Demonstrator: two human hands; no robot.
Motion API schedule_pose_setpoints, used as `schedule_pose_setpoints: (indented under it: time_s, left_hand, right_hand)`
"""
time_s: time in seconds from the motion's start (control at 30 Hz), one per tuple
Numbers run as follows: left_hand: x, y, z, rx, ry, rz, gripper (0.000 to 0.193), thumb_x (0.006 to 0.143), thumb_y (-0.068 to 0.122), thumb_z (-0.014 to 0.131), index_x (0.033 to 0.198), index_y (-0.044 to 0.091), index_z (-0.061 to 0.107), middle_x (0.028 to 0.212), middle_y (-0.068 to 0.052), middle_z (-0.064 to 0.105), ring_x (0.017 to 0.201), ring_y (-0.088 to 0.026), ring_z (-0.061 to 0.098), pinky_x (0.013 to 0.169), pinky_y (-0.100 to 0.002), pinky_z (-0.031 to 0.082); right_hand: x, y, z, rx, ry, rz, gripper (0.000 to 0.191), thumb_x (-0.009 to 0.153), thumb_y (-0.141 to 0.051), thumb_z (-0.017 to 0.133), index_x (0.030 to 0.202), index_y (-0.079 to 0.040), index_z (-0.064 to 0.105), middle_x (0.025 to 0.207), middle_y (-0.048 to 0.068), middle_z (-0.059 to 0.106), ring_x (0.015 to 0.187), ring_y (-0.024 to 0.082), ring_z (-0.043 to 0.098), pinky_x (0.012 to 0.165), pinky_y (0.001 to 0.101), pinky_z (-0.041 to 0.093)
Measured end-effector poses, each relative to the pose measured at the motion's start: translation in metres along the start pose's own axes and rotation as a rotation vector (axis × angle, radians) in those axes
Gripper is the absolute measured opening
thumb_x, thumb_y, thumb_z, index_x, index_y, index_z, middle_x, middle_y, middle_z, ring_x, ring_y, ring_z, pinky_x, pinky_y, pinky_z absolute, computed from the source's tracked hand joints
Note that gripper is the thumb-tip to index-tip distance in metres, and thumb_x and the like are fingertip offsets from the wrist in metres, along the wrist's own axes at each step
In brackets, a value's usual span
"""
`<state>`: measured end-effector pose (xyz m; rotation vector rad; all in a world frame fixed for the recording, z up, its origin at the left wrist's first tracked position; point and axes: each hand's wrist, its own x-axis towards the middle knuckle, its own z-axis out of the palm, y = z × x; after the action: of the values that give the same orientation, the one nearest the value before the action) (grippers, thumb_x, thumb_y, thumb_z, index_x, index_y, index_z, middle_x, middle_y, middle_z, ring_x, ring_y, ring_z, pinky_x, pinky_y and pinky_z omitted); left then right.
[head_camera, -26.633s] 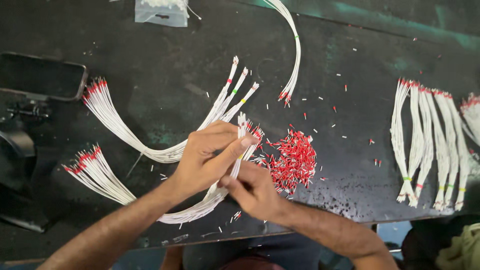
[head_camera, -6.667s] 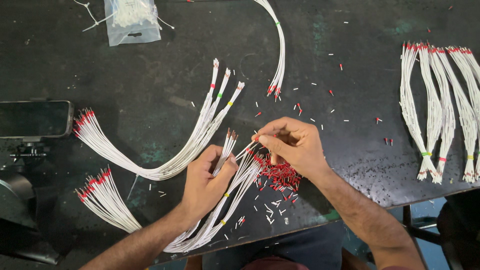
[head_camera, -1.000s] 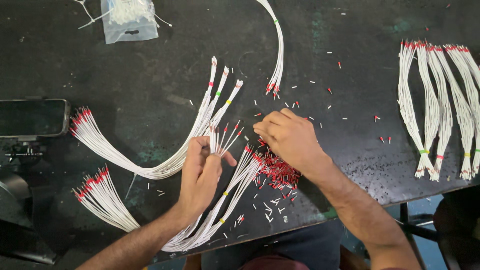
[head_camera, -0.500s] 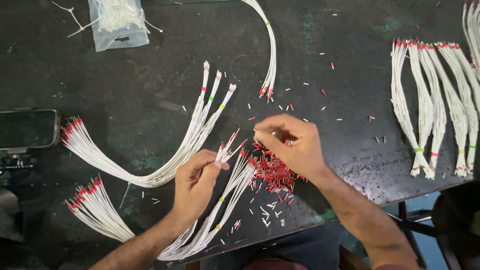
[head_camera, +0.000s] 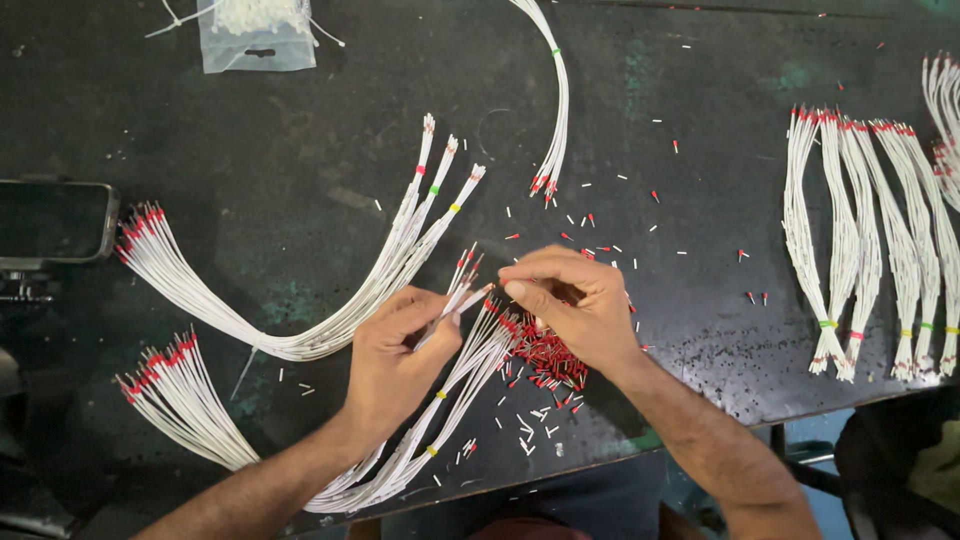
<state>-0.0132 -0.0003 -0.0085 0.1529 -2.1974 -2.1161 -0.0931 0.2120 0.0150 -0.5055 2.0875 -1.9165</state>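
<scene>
My left hand (head_camera: 400, 355) pinches a thin white wire (head_camera: 452, 303) lifted from a bundle of white wires (head_camera: 440, 400) that runs under the hand toward the table's near edge. My right hand (head_camera: 575, 305) is right beside that wire's tip, thumb and forefinger pinched together on a small piece I cannot make out. Under the right hand lies a pile of small red ferrules (head_camera: 548, 358). Several wire tips (head_camera: 468, 265) with red ends poke up between the two hands.
Long curved bundles of red-tipped white wires (head_camera: 250, 320) lie at the left, another bundle (head_camera: 556, 95) at the top, tied bundles (head_camera: 870, 250) at the right. A clear plastic bag (head_camera: 257, 28) sits top left; a phone (head_camera: 52, 220) rests at the left edge. Loose ferrules and white offcuts dot the dark table (head_camera: 700, 100).
Over the last second my right hand lifted off the ferrule pile and came to the tip of the wire in my left hand. The view shifted slightly.
</scene>
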Motion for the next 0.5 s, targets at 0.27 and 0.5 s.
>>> schedule_pose_setpoints:
  time_s: [0.27, 0.5]
  left_hand:
    - [0.0016, 0.0051, -0.0015, 0.048, -0.018, 0.041, 0.03, 0.092, 0.004, 0.066, 0.12, 0.008, 0.076, 0.087, 0.001, 0.064, 0.07, -0.004, 0.052, 0.06, -0.021, 0.042]
    - [0.0017, 0.0101, -0.0003, -0.006, -0.033, -0.082, 0.021, 0.091, 0.006, 0.066, 0.11, 0.005, 0.075, 0.088, 0.002, 0.065, 0.067, -0.002, 0.054, 0.059, -0.021, 0.045]
  right_hand:
    - [-0.0008, 0.0009, 0.0043, 0.033, 0.059, 0.127, 0.019, 0.099, -0.01, 0.07, 0.114, -0.001, 0.074, 0.095, 0.007, 0.076, 0.058, 0.004, 0.06, 0.049, 0.02, 0.048]
    - [0.0018, -0.0011, 0.0046, 0.045, 0.074, 0.18, 0.021, 0.099, -0.014, 0.067, 0.115, -0.001, 0.073, 0.102, 0.009, 0.079, 0.058, 0.004, 0.06, 0.049, 0.0199, 0.048]
